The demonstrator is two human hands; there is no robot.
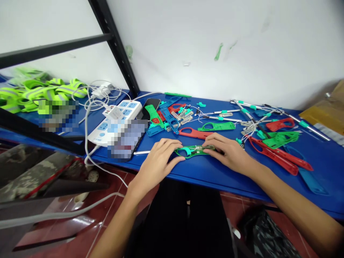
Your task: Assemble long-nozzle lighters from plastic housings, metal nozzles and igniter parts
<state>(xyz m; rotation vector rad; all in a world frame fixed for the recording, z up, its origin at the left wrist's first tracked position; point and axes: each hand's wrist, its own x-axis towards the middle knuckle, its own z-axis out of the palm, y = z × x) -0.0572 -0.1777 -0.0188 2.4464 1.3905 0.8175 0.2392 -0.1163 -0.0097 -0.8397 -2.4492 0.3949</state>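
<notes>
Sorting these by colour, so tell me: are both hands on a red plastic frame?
No, the left hand and right hand both hold a green plastic frame; a red frame lies just beyond it.

One camera, worn on the person's head, looks forward and down from close above the left hand point(158, 166) and right hand point(228, 154), across the blue table point(317, 172) toward the white wall point(188, 46) behind it.
</notes>
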